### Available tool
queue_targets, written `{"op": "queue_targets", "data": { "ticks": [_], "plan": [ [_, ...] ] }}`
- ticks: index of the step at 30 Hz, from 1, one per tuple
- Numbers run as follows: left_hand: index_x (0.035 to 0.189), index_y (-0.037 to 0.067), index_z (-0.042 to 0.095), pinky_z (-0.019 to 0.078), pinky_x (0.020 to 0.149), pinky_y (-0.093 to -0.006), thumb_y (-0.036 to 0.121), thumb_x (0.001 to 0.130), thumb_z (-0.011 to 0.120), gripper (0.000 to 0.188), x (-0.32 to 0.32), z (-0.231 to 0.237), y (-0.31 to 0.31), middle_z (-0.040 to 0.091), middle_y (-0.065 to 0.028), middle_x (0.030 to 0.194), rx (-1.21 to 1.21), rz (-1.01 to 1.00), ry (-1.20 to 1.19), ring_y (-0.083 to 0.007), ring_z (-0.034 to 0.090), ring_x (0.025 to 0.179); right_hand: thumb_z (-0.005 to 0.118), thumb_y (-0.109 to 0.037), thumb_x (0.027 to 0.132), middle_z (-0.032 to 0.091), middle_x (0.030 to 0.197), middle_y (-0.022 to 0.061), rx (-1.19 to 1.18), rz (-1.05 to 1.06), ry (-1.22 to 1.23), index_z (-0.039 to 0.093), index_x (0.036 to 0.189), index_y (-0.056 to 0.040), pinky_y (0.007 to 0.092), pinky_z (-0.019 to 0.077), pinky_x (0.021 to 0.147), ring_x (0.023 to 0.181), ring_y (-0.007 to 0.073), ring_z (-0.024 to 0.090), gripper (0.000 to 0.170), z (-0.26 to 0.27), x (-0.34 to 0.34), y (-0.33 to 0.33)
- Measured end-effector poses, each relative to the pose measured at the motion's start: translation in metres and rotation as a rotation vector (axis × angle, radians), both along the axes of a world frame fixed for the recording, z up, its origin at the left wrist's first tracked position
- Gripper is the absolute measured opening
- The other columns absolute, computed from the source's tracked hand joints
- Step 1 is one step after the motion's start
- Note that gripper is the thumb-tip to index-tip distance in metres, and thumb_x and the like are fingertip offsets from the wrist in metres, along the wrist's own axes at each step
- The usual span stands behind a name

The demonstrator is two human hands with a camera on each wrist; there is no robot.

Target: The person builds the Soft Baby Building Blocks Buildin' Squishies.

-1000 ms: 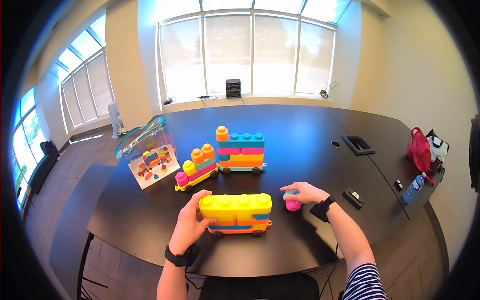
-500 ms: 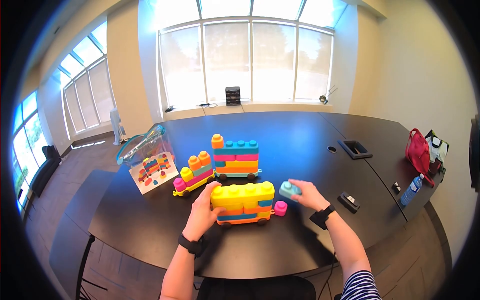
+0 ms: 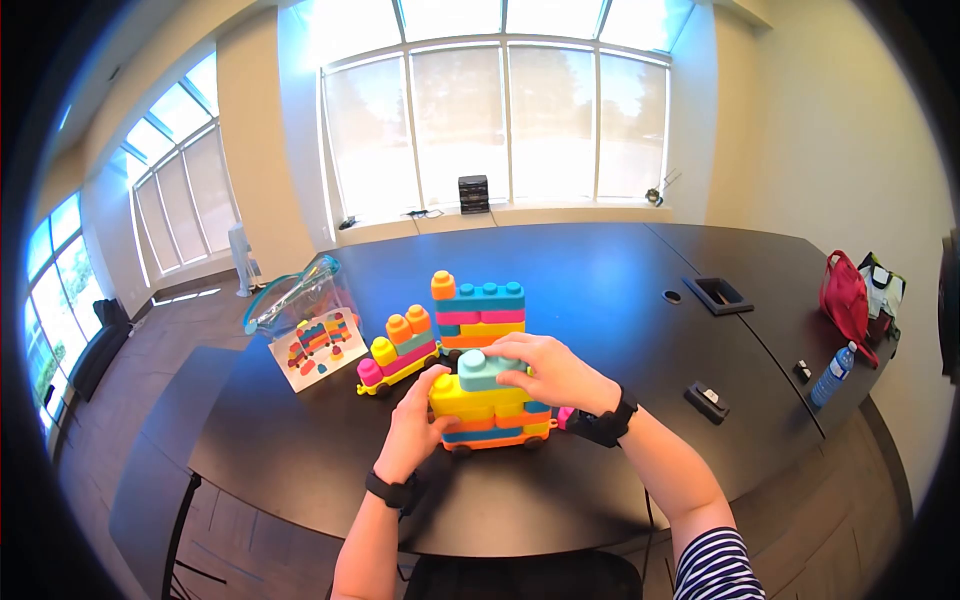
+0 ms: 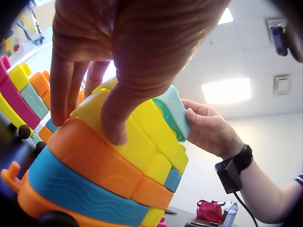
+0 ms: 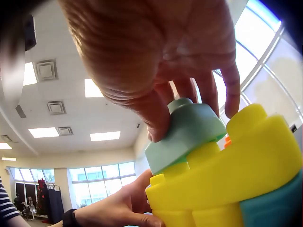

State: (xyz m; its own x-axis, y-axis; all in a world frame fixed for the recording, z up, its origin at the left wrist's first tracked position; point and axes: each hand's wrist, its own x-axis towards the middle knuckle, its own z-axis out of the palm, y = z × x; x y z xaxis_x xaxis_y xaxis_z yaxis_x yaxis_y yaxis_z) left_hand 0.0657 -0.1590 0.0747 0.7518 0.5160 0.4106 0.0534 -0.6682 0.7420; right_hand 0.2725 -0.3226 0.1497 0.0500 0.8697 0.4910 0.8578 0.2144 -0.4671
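Note:
My left hand (image 3: 407, 432) grips the left end of a toy wagon (image 3: 482, 412) built of yellow, orange and blue blocks, thumb on the near side and fingers behind. My right hand (image 3: 565, 378) pinches a light teal building block (image 3: 477, 374) over the wagon's top. In the right wrist view the teal block (image 5: 189, 130) sits tilted over the studs of the yellow top block (image 5: 227, 170), one yellow stud showing beyond it. The left wrist view shows its hollow underside facing the wagon. A pink block (image 3: 563, 416) lies by the wagon's right end, partly hidden by the right wrist.
Behind stand a taller block wagon (image 3: 480, 318) and a stepped block car (image 3: 400, 350). A picture card (image 3: 318, 350) leans against a clear bag (image 3: 300, 295) at the left. Farther right are a black case (image 3: 707, 402), a water bottle (image 3: 833, 375) and a red bag (image 3: 845, 305).
My right hand has lifted the teal block off the table, apart from the pink one, and brought it left onto the wagon's top. My left hand keeps its grip after shifting the wagon slightly.

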Motion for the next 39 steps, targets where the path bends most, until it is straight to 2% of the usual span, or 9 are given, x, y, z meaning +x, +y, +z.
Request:
{"op": "queue_targets", "data": {
  "ticks": [18,24,27,28,30,33,36,38,39],
  "plan": [
    [0.147,0.017,0.051,0.0629,0.096,-0.0420,-0.006,0.078,0.083,0.079,-0.001,-0.003,0.001,0.063,-0.0148,0.142,-0.013,-0.006,-0.024,-0.0370,0.066,0.127,0.072,-0.008,0.094,0.071,0.126,0.0161,0.006,0.031,0.026,0.067,0.135,-0.0055,0.0436,0.0534,0.102,0.117,0.0372,0.067,0.041,-0.015,0.003,0.009],
    [0.147,0.017,0.051,0.0624,0.097,-0.0425,-0.007,0.078,0.083,0.080,-0.001,-0.004,0.001,0.063,-0.0149,0.141,0.012,-0.008,-0.039,-0.0370,0.066,0.127,0.071,-0.012,0.098,0.068,0.139,0.0161,-0.029,0.104,-0.034,0.063,0.145,-0.0053,0.0431,0.0490,0.112,0.129,0.0346,0.064,0.047,-0.017,0.017,0.012],
    [0.147,0.017,0.051,0.0619,0.098,-0.0430,-0.007,0.078,0.083,0.080,-0.003,-0.003,0.000,0.064,-0.0152,0.141,0.020,-0.007,-0.037,-0.0371,0.065,0.127,0.067,-0.016,0.103,0.067,0.144,0.0146,0.139,0.031,0.115,0.061,0.147,-0.0053,0.0421,0.0456,0.117,0.136,0.0306,0.061,0.046,0.005,0.021,-0.008],
    [0.147,0.017,0.051,0.0617,0.099,-0.0432,-0.007,0.078,0.083,0.080,-0.002,-0.003,0.000,0.064,-0.0153,0.141,0.020,-0.005,-0.036,-0.0371,0.065,0.128,0.065,-0.017,0.105,0.068,0.142,0.0124,0.205,-0.043,0.221,0.063,0.145,-0.0054,0.0397,0.0467,0.115,0.133,0.0256,0.063,0.041,0.004,0.030,-0.016],
    [0.147,0.017,0.050,0.0614,0.099,-0.0432,-0.007,0.078,0.083,0.079,-0.002,-0.005,0.001,0.064,-0.0152,0.140,0.022,-0.011,-0.053,-0.0370,0.066,0.127,0.070,-0.024,0.103,0.070,0.135,0.0146,0.250,-0.235,0.561,0.069,0.138,-0.0056,0.0373,0.0540,0.104,0.119,0.0223,0.070,0.039,-0.016,0.056,-0.023],
    [0.147,0.017,0.050,0.0614,0.098,-0.0430,-0.006,0.079,0.083,0.079,-0.002,-0.006,0.002,0.064,-0.0150,0.139,0.019,-0.017,-0.059,-0.0368,0.066,0.126,0.076,-0.029,0.099,0.073,0.125,0.0147,-0.032,-0.496,0.390,0.071,0.133,-0.0064,0.0386,0.0569,0.095,0.108,0.0240,0.072,0.041,-0.060,0.092,-0.043],
    [0.148,0.017,0.050,0.0615,0.097,-0.0427,-0.005,0.079,0.083,0.080,-0.002,-0.004,0.001,0.064,-0.0148,0.139,0.004,-0.016,-0.048,-0.0367,0.066,0.125,0.083,-0.035,0.092,0.075,0.113,0.0141,-0.264,-0.457,0.129,0.073,0.126,-0.0062,0.0409,0.0576,0.090,0.101,0.0288,0.072,0.046,-0.104,0.090,-0.060],
    [0.148,0.017,0.050,0.0615,0.097,-0.0426,-0.005,0.079,0.083,0.080,-0.002,-0.005,0.001,0.064,-0.0148,0.138,0.002,-0.016,-0.049,-0.0368,0.066,0.125,0.088,-0.039,0.085,0.074,0.107,0.0145,-0.266,-0.431,0.100,0.075,0.123,-0.0060,0.0421,0.0579,0.091,0.099,0.0324,0.072,0.052,-0.125,0.085,-0.064],
    [0.148,0.017,0.050,0.0616,0.097,-0.0426,-0.005,0.079,0.083,0.080,-0.001,-0.007,0.002,0.064,-0.0149,0.139,0.007,-0.020,-0.057,-0.0368,0.066,0.125,0.090,-0.036,0.082,0.074,0.110,0.0160,-0.293,-0.412,0.104,0.075,0.123,-0.0062,0.0427,0.0579,0.093,0.103,0.0332,0.072,0.053,-0.130,0.084,-0.065]
  ]
}}
